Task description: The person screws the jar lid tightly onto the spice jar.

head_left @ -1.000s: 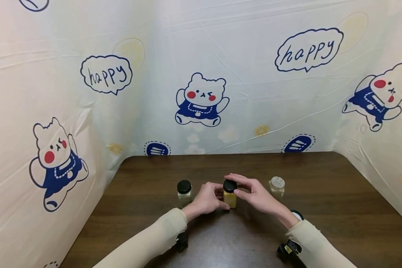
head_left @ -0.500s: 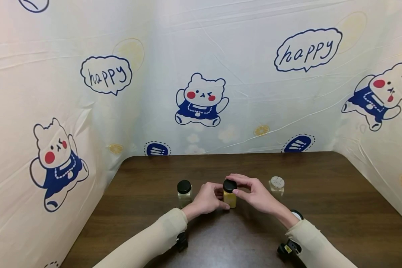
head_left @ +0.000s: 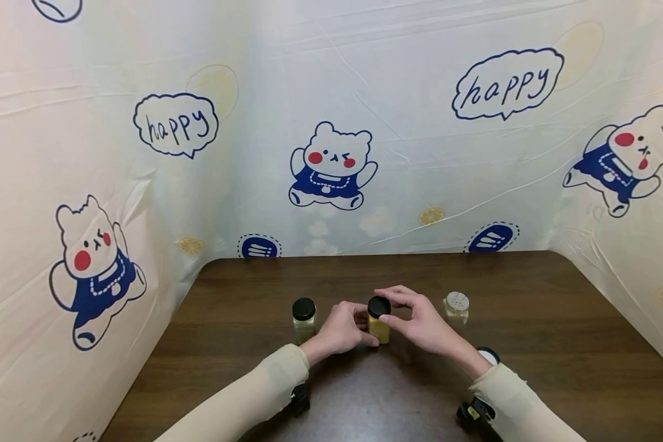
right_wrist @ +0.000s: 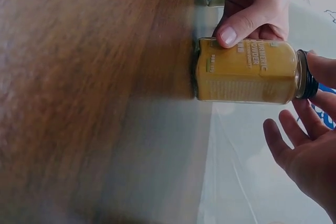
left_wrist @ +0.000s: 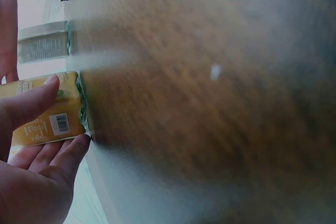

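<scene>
- Filling the bottom of my head view right now, a dark wood-grain table [head_left: 558, 368], its far corners rounded off.
- Over on the left we have a black-lidded jar [head_left: 304, 322], upright, pale contents showing.
- And across on the right, a white-topped jar [head_left: 456, 309], upright too, its top dotted with small holes.
- Closer to me, a round white piece [head_left: 489, 355] with a dark rim, partly hidden (can't tell what it is from here).
- Behind everything, a pale creased curtain [head_left: 409, 184]: bears [head_left: 330, 166] in blue, "happy" bubbles [head_left: 175, 124], citrus slices [head_left: 432, 216], blue badges [head_left: 260, 246] down by the table's edge.
</scene>
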`<state>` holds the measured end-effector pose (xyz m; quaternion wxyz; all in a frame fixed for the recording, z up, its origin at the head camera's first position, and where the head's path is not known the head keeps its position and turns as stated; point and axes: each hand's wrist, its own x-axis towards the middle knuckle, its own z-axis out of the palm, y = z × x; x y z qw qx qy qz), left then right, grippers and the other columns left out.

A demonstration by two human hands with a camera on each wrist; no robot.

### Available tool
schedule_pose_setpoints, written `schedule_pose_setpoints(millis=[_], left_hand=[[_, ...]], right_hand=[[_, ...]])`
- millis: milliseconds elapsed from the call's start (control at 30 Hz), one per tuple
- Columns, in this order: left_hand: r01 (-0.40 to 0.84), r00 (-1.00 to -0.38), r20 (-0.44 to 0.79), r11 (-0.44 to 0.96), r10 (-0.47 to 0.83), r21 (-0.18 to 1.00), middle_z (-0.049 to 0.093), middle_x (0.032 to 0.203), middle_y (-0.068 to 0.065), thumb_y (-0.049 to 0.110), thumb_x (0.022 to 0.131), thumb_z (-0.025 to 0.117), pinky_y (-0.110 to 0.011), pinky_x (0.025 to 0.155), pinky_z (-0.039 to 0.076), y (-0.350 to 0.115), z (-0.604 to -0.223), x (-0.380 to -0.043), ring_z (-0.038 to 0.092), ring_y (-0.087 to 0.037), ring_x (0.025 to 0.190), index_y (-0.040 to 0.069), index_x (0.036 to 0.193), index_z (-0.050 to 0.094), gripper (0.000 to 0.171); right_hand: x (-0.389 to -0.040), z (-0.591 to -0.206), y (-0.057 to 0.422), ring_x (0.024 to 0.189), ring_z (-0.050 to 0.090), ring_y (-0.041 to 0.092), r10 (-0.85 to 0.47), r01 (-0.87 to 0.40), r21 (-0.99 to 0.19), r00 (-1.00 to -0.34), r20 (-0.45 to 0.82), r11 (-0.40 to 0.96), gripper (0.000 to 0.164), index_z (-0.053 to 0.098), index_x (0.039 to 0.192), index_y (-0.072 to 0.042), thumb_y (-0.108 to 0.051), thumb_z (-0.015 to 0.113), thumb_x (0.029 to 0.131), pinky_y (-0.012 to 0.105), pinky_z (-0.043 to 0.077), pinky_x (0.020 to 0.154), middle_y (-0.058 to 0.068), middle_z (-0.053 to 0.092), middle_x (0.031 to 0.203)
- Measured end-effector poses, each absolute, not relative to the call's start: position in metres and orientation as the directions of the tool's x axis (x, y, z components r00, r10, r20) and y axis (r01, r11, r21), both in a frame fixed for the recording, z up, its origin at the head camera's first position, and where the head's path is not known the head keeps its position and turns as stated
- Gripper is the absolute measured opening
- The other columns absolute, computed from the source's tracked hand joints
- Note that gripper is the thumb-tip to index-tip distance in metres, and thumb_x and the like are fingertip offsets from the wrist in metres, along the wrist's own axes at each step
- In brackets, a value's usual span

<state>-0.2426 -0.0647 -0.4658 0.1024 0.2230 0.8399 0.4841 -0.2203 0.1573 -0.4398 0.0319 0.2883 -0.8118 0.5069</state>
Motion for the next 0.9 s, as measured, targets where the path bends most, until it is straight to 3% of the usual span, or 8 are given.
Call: schedule_pose_setpoints(millis=[700,900], left_hand=[[0.28,-0.878,0.047,0.43,0.477,0.859,0.078,0.111,-0.003,0.004,0.078,0.094,-0.03,0.089,0.061,-0.0655,-0.4649,-0.2433,0.075,-0.017,0.102,0.008,0.121,0.077,0.046],[0.288,-0.876,0.055,0.427,0.479,0.857,0.078,0.11,-0.003,0.004,0.078,0.094,-0.031,0.09,0.061,-0.0659,-0.466,-0.2424,0.075,-0.018,0.103,0.009,0.119,0.078,0.045]], right_hand=[[-0.2195,-0.4378,0.1495,0.115,0.063,0.019,-0.363,-0.516,-0.729,-0.852,0.378,0.45,0.052,0.07,0.14,-0.016,-0.022,0.087,0.091,0.055,0.056,0.092,-0.007,0.061,0.116],[-0.2221,-0.4428,0.1548,0.124,0.061,0.027,-0.423,-0.541,-0.765,-0.819,0.387,0.348,0.061,0.058,0.152,-0.014,-0.018,0.081,0.096,0.06,0.052,0.1,0.008,0.062,0.14]])
